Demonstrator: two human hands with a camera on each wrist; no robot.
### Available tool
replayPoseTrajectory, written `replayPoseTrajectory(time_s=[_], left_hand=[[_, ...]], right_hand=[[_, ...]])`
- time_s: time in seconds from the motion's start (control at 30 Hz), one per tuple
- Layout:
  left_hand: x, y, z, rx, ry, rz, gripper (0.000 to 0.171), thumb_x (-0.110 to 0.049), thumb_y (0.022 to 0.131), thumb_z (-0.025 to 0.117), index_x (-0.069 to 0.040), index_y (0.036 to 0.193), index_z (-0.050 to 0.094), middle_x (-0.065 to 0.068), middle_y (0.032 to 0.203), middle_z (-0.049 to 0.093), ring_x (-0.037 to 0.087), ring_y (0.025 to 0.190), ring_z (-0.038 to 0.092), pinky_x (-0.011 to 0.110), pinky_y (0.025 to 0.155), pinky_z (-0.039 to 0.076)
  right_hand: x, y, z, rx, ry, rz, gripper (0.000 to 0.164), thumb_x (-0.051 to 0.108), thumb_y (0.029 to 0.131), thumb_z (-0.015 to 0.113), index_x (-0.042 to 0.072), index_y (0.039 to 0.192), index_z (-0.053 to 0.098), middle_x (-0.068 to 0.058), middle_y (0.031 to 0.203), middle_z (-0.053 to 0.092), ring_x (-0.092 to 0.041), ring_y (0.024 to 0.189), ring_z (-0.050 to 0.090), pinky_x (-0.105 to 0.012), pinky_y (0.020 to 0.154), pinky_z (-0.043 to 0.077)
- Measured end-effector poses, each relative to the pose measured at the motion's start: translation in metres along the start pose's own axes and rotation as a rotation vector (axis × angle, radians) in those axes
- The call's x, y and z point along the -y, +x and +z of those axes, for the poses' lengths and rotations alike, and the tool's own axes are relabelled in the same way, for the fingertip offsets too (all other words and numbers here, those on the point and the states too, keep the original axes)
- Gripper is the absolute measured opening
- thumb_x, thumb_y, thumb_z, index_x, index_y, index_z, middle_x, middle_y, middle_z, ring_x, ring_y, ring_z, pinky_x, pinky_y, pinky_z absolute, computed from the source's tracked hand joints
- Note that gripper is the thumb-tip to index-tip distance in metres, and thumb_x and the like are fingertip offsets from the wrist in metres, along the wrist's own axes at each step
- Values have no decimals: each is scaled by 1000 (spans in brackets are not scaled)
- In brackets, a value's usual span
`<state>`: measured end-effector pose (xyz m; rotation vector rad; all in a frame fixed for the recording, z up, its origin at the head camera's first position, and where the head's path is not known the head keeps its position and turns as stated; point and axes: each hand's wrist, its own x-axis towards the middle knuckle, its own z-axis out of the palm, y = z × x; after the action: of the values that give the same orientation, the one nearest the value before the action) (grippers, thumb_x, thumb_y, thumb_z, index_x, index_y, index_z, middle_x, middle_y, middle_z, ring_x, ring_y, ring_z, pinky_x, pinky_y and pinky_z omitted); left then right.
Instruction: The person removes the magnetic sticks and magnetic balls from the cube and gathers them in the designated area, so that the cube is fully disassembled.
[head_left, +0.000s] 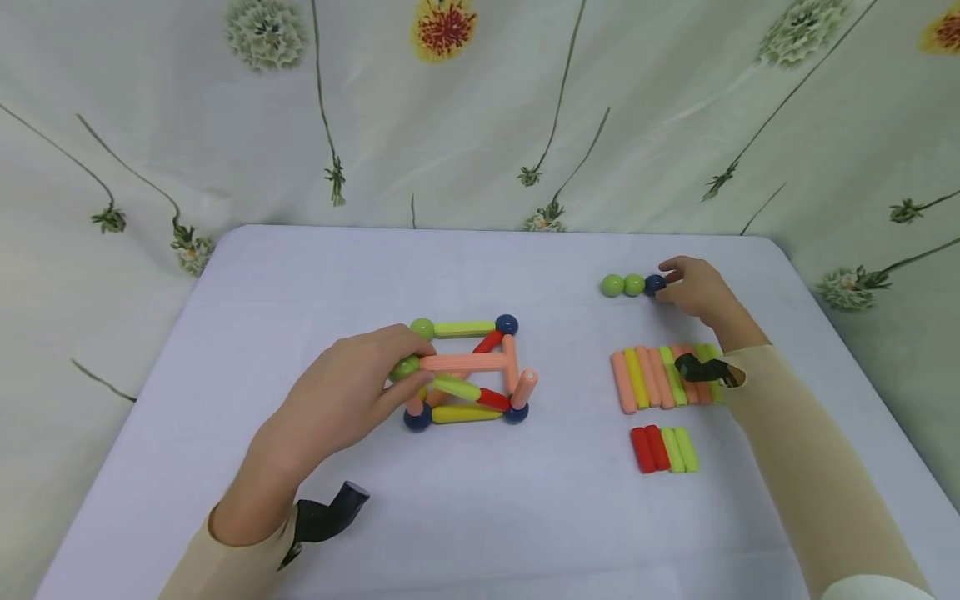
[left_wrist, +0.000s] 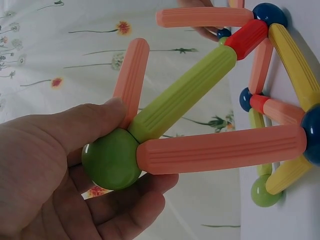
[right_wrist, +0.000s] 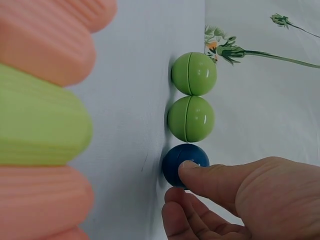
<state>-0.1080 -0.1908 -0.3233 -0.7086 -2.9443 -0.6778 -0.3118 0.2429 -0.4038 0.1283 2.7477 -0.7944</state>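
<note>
My left hand [head_left: 348, 387] grips a green ball [left_wrist: 111, 159] at an upper corner of a frame built of rods and balls. In the left wrist view, a lime rod [left_wrist: 185, 95] and salmon rods [left_wrist: 222, 149] run out from that ball. The frame's lower blue balls [head_left: 417, 417] sit on the table. At the back right, my right hand [head_left: 699, 287] has thumb and fingers at a dark blue ball [right_wrist: 179, 162], pinching it. That ball ends a short row with two green balls [right_wrist: 192, 119]. Some of the frame is hidden behind my left hand.
A row of salmon, yellow and lime rods [head_left: 624, 382] lies under my right forearm. Nearer me is a shorter row of red rods [head_left: 642, 450] and lime rods [head_left: 678, 450]. The white table [head_left: 480, 517] meets a flowered cloth [head_left: 465, 125] behind it.
</note>
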Motion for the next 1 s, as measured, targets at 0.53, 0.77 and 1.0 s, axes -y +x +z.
replayPoseTrajectory(time_s=[0.53, 0.77, 1.0], left_hand=[[1, 1, 1, -6, 8, 4, 25, -26, 89, 73, -13, 110, 67, -9, 89, 61, 11, 72, 54, 31, 68, 48], [-1, 0, -1, 8, -16, -15, 26, -26, 91, 70, -11, 112, 66, -13, 78, 57, 9, 69, 53, 31, 66, 47], [-2, 2, 2, 13, -28, -2, 25, -26, 92, 70, -11, 111, 65, -14, 74, 58, 8, 66, 52, 30, 63, 46]], right_hand=[[34, -58, 1, -80, -98, -257, 41, 14, 93, 62, 1, 131, 52, -22, 127, 51, -38, 105, 46, -51, 86, 45], [94, -125, 43, 385, -46, -794, 57, 16, 88, 67, 26, 141, 47, 3, 123, 51, -27, 105, 52, -43, 82, 49], [109, -152, 84, 277, -39, -991, 21, 15, 91, 69, 21, 110, 63, 7, 100, 56, -15, 86, 55, -29, 72, 49]])
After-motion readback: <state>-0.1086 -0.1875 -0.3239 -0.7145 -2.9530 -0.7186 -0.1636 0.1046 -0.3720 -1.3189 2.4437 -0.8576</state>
